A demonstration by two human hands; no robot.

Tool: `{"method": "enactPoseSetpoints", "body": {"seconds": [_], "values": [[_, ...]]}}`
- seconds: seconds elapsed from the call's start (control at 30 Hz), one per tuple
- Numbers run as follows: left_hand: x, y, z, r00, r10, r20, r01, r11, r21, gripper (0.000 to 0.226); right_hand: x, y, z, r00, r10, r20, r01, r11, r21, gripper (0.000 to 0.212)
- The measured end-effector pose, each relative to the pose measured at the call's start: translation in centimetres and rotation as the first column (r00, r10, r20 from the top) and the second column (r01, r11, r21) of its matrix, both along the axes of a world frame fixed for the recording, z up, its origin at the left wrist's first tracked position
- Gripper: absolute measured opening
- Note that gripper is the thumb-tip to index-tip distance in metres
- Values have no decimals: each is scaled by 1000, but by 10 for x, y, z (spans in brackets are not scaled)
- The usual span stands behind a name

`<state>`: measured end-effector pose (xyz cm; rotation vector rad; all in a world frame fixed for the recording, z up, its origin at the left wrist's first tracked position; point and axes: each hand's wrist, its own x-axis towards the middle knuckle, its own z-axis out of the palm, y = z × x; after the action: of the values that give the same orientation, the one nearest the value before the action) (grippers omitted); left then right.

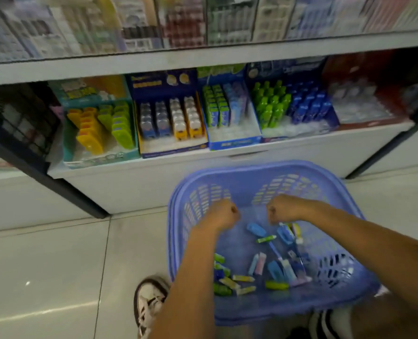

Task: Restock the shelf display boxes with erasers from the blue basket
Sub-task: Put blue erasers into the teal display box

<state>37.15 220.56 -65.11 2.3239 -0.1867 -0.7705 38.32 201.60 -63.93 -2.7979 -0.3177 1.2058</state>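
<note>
blue basket [264, 165], tiled floor [56, 265], white shelf [154, 184]

Blue slotted plastic basket [264, 167] on the floor before the shelf, small blue, green, yellow and pink erasers [260, 263] scattered loose across its bottom. Display boxes [235, 143] side by side on the lowest shelf, partly filled.

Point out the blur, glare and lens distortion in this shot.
Head view: upper shelf stock is smeared by blur; shelf edge bows from wide-angle distortion; left hand, right hand and blue basket rim look motion-soft; glare streaks the floor tiles lower left.
</note>
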Motion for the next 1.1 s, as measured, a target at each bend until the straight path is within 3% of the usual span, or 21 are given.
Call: {"method": "enactPoseSetpoints", "body": {"seconds": [0.13, 0.27, 0.33, 0.4, 0.53, 0.67, 0.77, 0.83, 0.93, 1.0, 1.03, 1.1], "values": [[-36, -26, -63, 910, -293, -294, 351, 921, 169, 34, -30, -37, -52, 969, 3, -246, 4, 1000, 28, 13], [-56, -33, -96, 735, -521, -434, 658, 703, 271, 41, -49, -44, -93, 959, 131, -251, -110, 990, 93, 29], [-59, -32, -107, 684, -541, -489, 714, 633, 298, 45, -58, -38, -109, 949, 193, -249, -169, 979, 114, 39], [-59, -31, -113, 660, -536, -526, 735, 606, 305, 46, -63, -33, -121, 956, 208, -205, -183, 974, 134, 37], [-54, -31, -120, 681, -492, -542, 706, 638, 307, 43, -68, -30, -137, 963, 214, -165, -203, 976, 85, 46], [-51, -35, -132, 754, -409, -514, 605, 737, 302, 38, -65, -28, -140, 927, 233, -294, -228, 972, 49, 45], [-42, -43, -133, 891, -253, -377, 339, 923, 184, 34, -45, -26, -130, 968, 5, -252, 38, 985, 166, 24], [-32, -50, -128, 943, -110, -314, 119, 993, 10, 33, -26, -25, -121, 952, -171, -254, 248, 917, 312, 18], [-20, -52, -122, 947, 123, -296, -171, 975, -142, 27, -3, -19, -114, 794, -389, -468, 594, 661, 459, 18], [-12, -47, -120, 892, 264, -366, -342, 924, -168, 14, 7, -15, -120, 718, -518, -465, 696, 527, 489, 23], [-8, -42, -120, 857, 324, -401, -411, 899, -152, 8, 11, -13, -125, 726, -577, -374, 683, 544, 487, 26], [-3, -34, -119, 768, 426, -478, -535, 838, -112, 11, 16, -12, -138, 821, -554, -137, 558, 728, 398, 36]]}}
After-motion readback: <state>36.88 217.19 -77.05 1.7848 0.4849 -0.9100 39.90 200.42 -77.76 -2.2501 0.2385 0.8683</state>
